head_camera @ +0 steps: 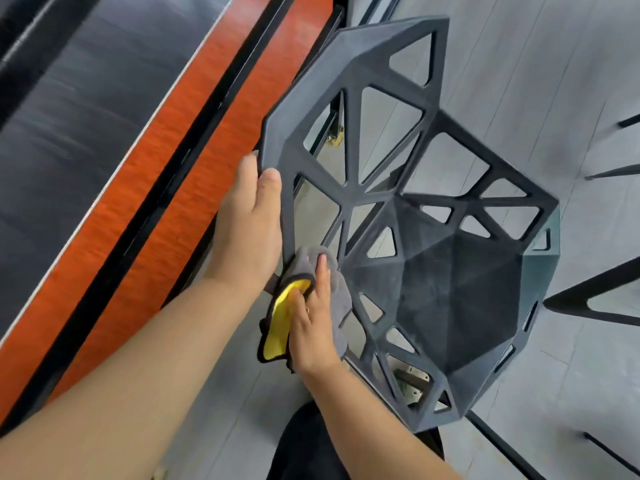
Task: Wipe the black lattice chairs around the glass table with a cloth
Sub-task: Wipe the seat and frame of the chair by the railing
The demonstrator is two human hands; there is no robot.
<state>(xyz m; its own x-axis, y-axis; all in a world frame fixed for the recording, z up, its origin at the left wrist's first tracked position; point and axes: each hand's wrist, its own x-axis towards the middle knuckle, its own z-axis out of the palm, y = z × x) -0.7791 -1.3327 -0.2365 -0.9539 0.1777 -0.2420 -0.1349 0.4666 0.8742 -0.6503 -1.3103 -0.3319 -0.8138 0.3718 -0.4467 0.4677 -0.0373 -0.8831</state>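
The cloth (304,306) is grey on one side and yellow on the other. It sits under the right hand (311,320), pressed on the edge of the black lattice chair (433,271), near the spot where the back meets the seat. Some cloth pokes out past the fingertips at 12 o'clock, and a yellow fold hangs out at 9 o'clock from the hand.

The left hand (249,230) is just at 11 o'clock from the cloth, almost touching it. It holds the rim of the chair back.

There is one cloth. There are two hands. One whole chair shows in the middle. Thin black bits of more chairs (588,299) stick in at 3 o'clock, at the right edge; how many chairs they belong to I cannot tell.

The right hand lies mostly flat and spread, fingers pointing to 12 o'clock. It pushes down on the cloth, and the thumb side tucks into the yellow fold. The left hand is curled around the rim, thumb on the near face, and the fingers wrap round behind. Both bare arms come in from 7 o'clock.

The table (194,140), with its dark top and orange edge, runs along at 10 o'clock from the chair. The floor (554,81) is pale grey.
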